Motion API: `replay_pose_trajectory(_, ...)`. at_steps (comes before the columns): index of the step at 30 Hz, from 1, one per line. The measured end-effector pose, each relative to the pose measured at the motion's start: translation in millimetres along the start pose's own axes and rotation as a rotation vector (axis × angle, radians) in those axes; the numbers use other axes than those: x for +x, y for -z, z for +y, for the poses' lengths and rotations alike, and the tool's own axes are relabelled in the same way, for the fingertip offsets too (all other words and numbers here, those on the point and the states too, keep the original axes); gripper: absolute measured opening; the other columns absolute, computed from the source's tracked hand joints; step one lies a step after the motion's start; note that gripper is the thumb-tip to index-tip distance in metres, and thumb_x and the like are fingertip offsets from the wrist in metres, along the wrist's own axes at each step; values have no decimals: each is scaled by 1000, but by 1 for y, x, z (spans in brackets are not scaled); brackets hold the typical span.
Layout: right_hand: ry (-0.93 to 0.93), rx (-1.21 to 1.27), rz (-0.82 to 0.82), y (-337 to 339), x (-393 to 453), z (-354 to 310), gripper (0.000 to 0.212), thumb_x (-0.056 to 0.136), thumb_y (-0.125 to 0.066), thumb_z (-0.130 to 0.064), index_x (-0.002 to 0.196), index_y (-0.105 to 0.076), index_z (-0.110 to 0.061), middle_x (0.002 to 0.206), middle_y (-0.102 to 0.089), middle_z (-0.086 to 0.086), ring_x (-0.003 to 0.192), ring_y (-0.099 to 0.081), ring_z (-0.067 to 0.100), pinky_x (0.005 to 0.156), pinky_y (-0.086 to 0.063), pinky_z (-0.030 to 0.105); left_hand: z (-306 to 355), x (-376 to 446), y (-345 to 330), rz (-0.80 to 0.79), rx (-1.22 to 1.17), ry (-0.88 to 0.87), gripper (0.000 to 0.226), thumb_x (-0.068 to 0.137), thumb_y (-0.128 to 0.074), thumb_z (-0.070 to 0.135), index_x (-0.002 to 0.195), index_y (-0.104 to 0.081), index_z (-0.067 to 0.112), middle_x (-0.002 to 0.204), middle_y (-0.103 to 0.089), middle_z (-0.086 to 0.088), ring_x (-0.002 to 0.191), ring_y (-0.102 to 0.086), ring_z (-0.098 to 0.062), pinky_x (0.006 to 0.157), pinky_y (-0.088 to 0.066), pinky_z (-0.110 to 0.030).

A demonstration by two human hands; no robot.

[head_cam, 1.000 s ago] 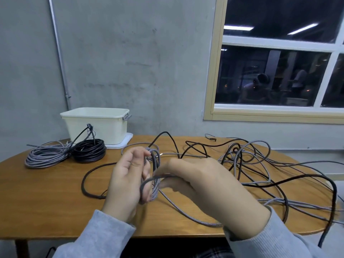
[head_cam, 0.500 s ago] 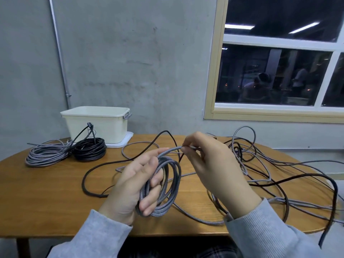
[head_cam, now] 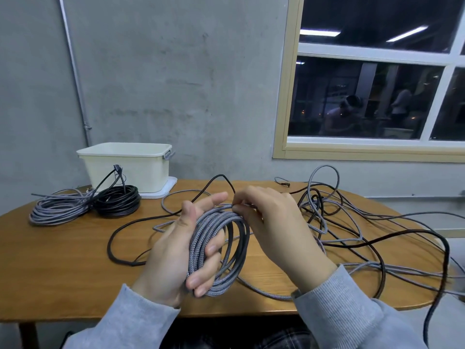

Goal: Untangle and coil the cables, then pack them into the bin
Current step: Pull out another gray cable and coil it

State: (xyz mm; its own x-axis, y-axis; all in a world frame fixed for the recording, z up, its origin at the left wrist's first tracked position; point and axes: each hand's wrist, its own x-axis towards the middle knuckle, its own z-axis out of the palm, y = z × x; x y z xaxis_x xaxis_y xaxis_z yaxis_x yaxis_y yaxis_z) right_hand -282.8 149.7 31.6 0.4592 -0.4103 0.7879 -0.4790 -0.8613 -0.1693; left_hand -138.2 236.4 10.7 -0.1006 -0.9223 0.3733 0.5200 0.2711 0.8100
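Note:
My left hand point(head_cam: 176, 250) grips a partly wound coil of grey braided cable point(head_cam: 214, 238) over the table's front middle, fingers curled through the loops. My right hand point(head_cam: 271, 222) pinches the same cable at the top of the coil. The cable's free length trails off to a tangle of grey and black cables point(head_cam: 352, 227) spread over the right half of the table. A cream plastic bin point(head_cam: 130, 165) stands at the back left. In front of it lie a finished grey coil point(head_cam: 57, 210) and a finished black coil point(head_cam: 117, 201).
The wooden table point(head_cam: 50, 260) has a rounded edge on the right, where some cables hang over it. A loose black cable point(head_cam: 118, 238) loops across the middle. A grey wall and a window with a cream frame point(head_cam: 284, 96) stand behind.
My right hand swung up and over from in front of the coil and laid another loop on it. The coil in my left hand has grown and turned to face me.

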Motion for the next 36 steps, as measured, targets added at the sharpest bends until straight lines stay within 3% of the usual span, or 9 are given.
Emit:
replay_pose_trajectory(3, -48, 68, -8, -1, -3, 5, 11, 91, -48, -28, 90, -59, -26, 77, -57, -17, 74, -56, 11, 70, -48, 42, 0, -1, -2, 2, 52, -14, 69, 63, -75, 64, 123, -62, 30, 56, -42, -4, 24, -30, -7, 32, -37, -17)
replay_pose_trajectory(9, -93, 138, -23, 1, -12, 1, 36, 94, -29, -37, 107, -61, -26, 95, -63, -12, 91, -58, 11, 78, -48, 43, 1, 0, 0, 21, 167, -63, 65, 67, -74, 62, 126, -58, 38, 55, -45, -5, 29, -35, -9, 36, -41, -22)
replay_pose_trajectory(12, -114, 187, -144, 4, -16, -4, 46, 93, -25, -50, 121, -54, -28, 109, -56, -17, 104, -49, 1, 91, -42, 32, 2, 1, 1, 20, 153, -68, 64, 67, -75, 61, 123, -60, 35, 53, -43, -3, 29, -33, -8, 35, -41, -23)
replay_pose_trajectory(15, -125, 218, -288, 0, -17, -3, 51, 88, -38, -59, 129, -46, -31, 116, -55, -18, 108, -48, -2, 92, -42, 26, 2, 0, 1, -13, 79, -68, 59, 69, -76, 56, 119, -63, 28, 48, -38, -1, 26, -28, -5, 34, -37, -18)
replay_pose_trajectory(20, -222, 409, -313, -3, -16, -1, 12, 92, -55, -39, 95, -58, -28, 84, -67, -7, 79, -62, 9, 75, -50, 39, 0, -2, -2, -80, 39, -39, 55, 72, -74, 56, 114, -64, 22, 45, -37, 1, 24, -28, -4, 35, -36, -15)
replay_pose_trajectory(23, -231, 399, -314, -1, -16, -4, 18, 94, -49, -41, 80, -49, -30, 69, -62, -4, 66, -60, 11, 66, -51, 40, 0, -1, -2, -86, 18, -29, 56, 73, -73, 56, 113, -64, 19, 45, -37, 2, 24, -29, -3, 34, -36, -15)
replay_pose_trajectory(28, -231, 331, -407, 6, -11, -5, 21, 95, -42, -45, 78, -44, -32, 65, -56, -6, 63, -56, 6, 61, -45, 29, -2, 0, 0, -53, 83, -47, 60, 73, -71, 59, 116, -63, 17, 47, -36, 0, 26, -31, -6, 37, -40, -20)
replay_pose_trajectory(32, -246, 269, -417, 11, -9, -1, 22, 96, -42, -43, 76, -42, -32, 65, -53, -6, 63, -54, 13, 63, -46, 35, -3, 0, 0, -11, 291, -73, 61, 65, -77, 61, 117, -62, 32, 61, -42, -8, 35, -40, -11, 43, -45, -28)
replay_pose_trajectory(36, -263, 281, -406, 11, -10, -2, 22, 97, -44, -41, 74, -42, -38, 65, -54, -8, 63, -55, 11, 65, -47, 36, -7, 1, -2, 31, 321, -108, 53, 72, -77, 46, 120, -61, 35, 59, -35, -12, 33, -38, -12, 40, -42, -25)
